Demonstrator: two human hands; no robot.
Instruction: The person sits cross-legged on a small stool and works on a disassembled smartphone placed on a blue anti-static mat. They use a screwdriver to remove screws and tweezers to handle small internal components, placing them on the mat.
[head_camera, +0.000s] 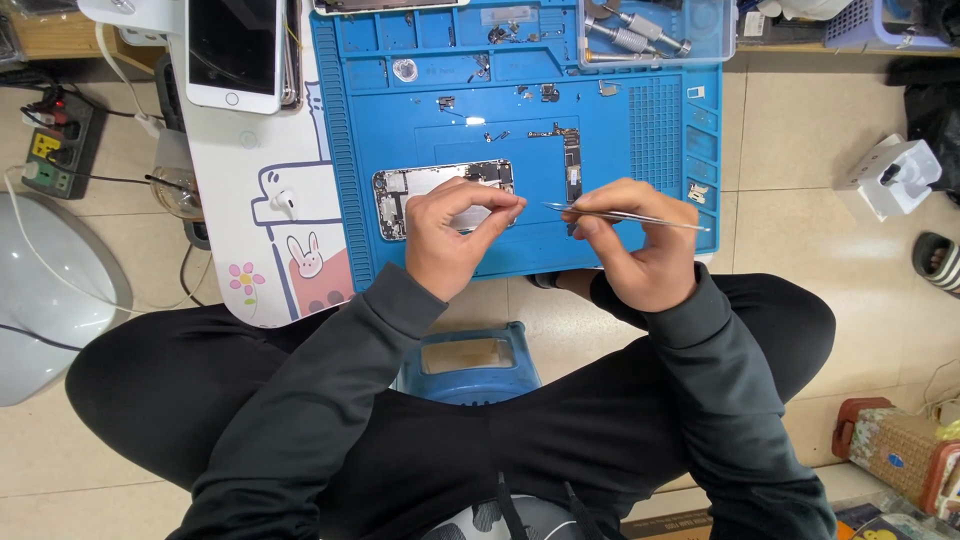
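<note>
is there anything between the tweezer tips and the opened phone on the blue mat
Only the left hand: it rests on the opened phone, its fingertips meeting the tweezers that the right hand holds. Nothing else visible lies between them on the blue mat. What the fingertips pinch is too small to tell.

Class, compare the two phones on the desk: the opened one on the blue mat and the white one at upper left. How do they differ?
The opened phone lies on the blue mat with its insides exposed; the white phone lies off the mat, screen dark and whole. The left hand touches the opened phone; nothing touches the white phone. The opened phone lies sideways, the white phone lengthwise. Both lie flat.
</note>
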